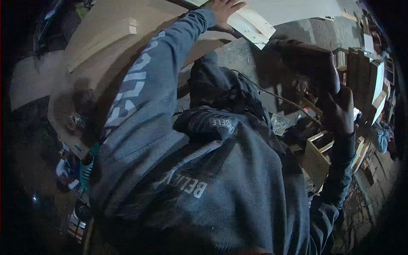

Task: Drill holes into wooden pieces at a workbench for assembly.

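Note:
At the top, my left hand (224, 13) lies with spread fingers on a pair of pale wooden boards (251, 24) set side by side. My right hand (341, 110) is in shadow on the right, its fingers closed around a dark hand-held tool (306, 59). The tool's body points away to the left; its exact kind is lost in the darkness. A thin cord or hose (280, 98) runs from near my right hand toward my body. My dark printed sweatshirt (229, 178) fills the middle of the view.
A large brown sheet-topped worktable (105, 35) spreads at the left, carrying a small wood block (132, 26) and a round roll or can (72, 121). A pale panel (302, 11) lies at the top. On the right stand boards (360, 79) and an open wooden box (315, 164).

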Action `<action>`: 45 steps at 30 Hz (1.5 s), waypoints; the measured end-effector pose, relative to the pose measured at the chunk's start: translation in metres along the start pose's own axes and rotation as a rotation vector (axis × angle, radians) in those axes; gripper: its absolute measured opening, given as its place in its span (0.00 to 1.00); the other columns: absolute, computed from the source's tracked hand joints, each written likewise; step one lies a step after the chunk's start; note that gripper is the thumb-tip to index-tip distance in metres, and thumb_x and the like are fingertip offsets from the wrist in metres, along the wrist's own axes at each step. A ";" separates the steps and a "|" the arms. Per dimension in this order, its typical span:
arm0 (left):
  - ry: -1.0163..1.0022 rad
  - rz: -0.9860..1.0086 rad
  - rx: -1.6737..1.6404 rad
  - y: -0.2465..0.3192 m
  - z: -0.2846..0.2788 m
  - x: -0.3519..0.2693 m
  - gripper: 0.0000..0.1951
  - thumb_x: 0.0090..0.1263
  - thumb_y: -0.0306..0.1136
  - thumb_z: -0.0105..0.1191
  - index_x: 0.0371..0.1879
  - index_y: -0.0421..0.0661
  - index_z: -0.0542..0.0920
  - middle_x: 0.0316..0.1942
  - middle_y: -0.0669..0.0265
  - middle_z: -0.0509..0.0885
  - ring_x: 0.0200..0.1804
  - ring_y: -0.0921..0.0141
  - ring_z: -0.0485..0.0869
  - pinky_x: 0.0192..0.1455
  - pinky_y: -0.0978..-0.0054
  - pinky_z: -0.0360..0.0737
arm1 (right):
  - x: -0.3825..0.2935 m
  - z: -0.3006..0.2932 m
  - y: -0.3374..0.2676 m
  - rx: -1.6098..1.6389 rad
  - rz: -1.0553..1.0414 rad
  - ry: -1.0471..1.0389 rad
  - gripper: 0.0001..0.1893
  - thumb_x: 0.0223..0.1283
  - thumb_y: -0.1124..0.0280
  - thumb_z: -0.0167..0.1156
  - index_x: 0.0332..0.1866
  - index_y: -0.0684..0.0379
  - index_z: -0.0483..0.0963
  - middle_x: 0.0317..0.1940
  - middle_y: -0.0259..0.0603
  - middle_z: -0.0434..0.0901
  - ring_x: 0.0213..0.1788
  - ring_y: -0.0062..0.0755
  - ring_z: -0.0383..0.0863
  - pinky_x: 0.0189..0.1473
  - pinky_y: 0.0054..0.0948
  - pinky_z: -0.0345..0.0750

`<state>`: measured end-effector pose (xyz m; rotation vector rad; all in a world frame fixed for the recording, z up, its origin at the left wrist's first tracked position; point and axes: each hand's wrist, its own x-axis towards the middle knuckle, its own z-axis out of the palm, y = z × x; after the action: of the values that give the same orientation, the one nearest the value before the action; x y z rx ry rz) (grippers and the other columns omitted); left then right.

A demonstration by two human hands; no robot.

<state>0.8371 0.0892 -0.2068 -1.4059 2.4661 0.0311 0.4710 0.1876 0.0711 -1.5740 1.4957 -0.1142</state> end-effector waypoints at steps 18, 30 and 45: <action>-0.033 0.003 0.011 0.000 -0.004 -0.002 0.62 0.61 0.77 0.54 0.84 0.46 0.43 0.84 0.57 0.45 0.85 0.53 0.39 0.85 0.45 0.32 | 0.009 -0.005 -0.004 -0.027 0.017 -0.067 0.19 0.67 0.64 0.66 0.53 0.69 0.80 0.38 0.37 0.87 0.34 0.21 0.84 0.38 0.25 0.80; -0.041 0.000 0.050 -0.003 -0.012 -0.012 0.61 0.62 0.77 0.54 0.83 0.47 0.44 0.84 0.57 0.46 0.84 0.53 0.42 0.85 0.45 0.35 | 0.015 0.007 -0.004 -0.093 -0.051 -0.048 0.15 0.64 0.70 0.67 0.51 0.68 0.80 0.37 0.40 0.87 0.37 0.24 0.84 0.41 0.30 0.81; 0.065 0.029 0.036 -0.004 0.015 0.005 0.70 0.45 0.88 0.54 0.84 0.54 0.49 0.80 0.57 0.57 0.81 0.54 0.53 0.82 0.40 0.41 | 0.037 -0.012 -0.004 -0.095 0.022 -0.224 0.24 0.50 0.75 0.70 0.55 0.66 0.79 0.42 0.52 0.88 0.44 0.37 0.90 0.49 0.34 0.83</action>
<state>0.8419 0.0859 -0.2222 -1.3773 2.5262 -0.0529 0.4757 0.1495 0.0619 -1.5877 1.3593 0.1434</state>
